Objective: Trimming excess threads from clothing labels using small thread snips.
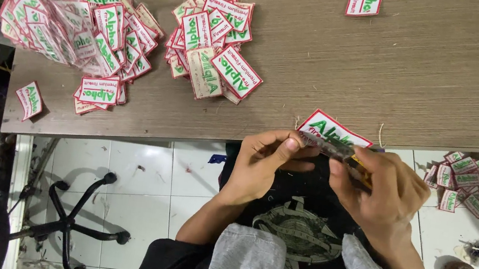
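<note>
My left hand (266,159) pinches the near edge of a white rectangular patch (333,128) with a red border and green lettering, held at the table's front edge. My right hand (381,190) grips a small dark tool with a yellow part (345,154) laid against the same patch. Both hands hover over my lap, just in front of the brown wooden table (432,73).
A clear plastic bag of the same patches (64,13) lies at the table's back left, with a loose pile (214,42) beside it. A few patches lie near the left edge (30,99), more on the tiled floor (468,180). A chair base (70,226) stands lower left.
</note>
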